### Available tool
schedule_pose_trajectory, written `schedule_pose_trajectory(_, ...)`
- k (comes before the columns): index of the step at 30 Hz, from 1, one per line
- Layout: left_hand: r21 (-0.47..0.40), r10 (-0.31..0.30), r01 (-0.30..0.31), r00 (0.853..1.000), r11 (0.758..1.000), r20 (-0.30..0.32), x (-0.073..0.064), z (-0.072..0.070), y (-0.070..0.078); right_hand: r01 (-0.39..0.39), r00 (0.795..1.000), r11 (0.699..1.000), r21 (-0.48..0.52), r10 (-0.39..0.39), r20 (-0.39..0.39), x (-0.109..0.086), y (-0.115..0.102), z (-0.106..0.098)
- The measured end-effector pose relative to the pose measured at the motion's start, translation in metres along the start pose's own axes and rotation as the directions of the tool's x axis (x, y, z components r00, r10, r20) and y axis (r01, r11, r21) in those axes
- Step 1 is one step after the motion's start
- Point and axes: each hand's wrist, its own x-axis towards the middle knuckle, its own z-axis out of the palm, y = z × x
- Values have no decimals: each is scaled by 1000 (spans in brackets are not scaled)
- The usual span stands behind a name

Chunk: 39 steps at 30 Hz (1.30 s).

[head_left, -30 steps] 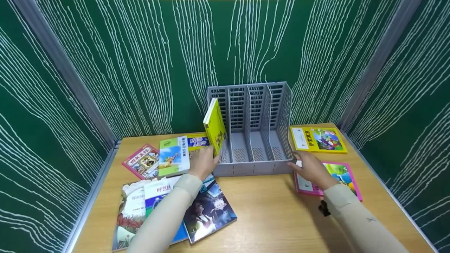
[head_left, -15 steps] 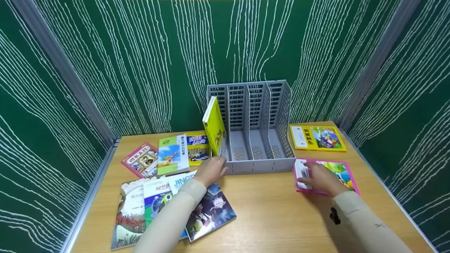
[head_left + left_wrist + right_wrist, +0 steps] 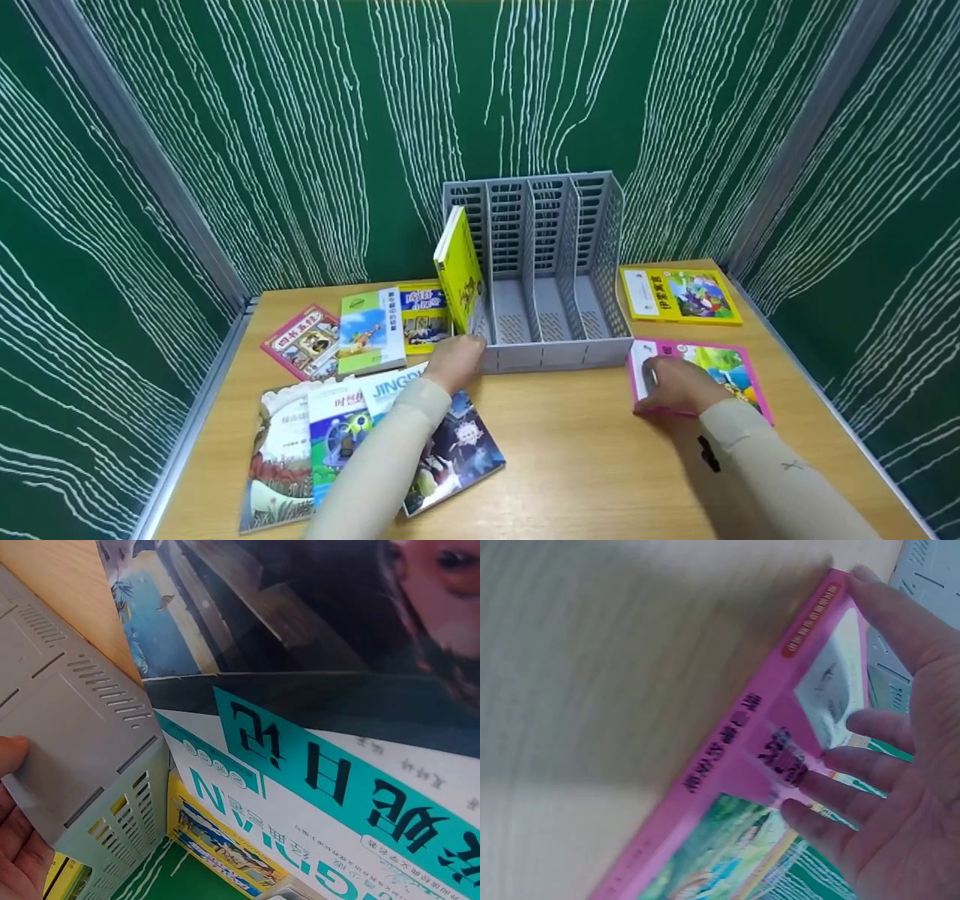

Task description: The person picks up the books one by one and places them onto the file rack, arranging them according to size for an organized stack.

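Note:
My left hand holds the front left corner of a grey book rack; the left wrist view shows the thumb against its front panel. A yellow-green book stands upright in the rack's leftmost compartment. Over at the right, my right hand lies over a pink-edged book on the table. Its thumb touches the book's near left corner, while the other fingers spread loosely above the cover in the right wrist view.
A yellow book lies right of the rack. Left of it are a red-edged book, a green-and-blue book and a yellow-and-blue book. Several larger books overlap in front, including a dark-covered one. Green walls enclose the wooden table.
My right hand has left the rack's right side and moved onto the pink-edged book, its thumb now at the near corner. The left hand has shifted slightly right, from the yellow-green book to the rack's front corner.

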Motion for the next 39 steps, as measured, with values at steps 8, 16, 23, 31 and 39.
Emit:
schedule_pose_trajectory(8,-29,-3,1,999,1000,-52,3,5,-2,2,998,989,-151,8,67,6,-13,-7)
schedule_pose_trajectory(16,-47,-18,18,1000,999,-7,6,6,-3,28,997,969,-245,-8,80,3,-20,-12)
schedule_pose_trajectory(23,-57,-32,34,999,998,42,5,2,-3,100,993,950,-296,-79,82,5,-24,-8)
schedule_pose_trajectory(31,-63,-39,41,998,997,40,3,-2,-2,99,991,972,-213,-78,106,2,-24,-13)
schedule_pose_trajectory(39,-64,-26,26,1000,998,9,3,1,-3,69,998,980,-185,-65,27,-1,-20,-18)
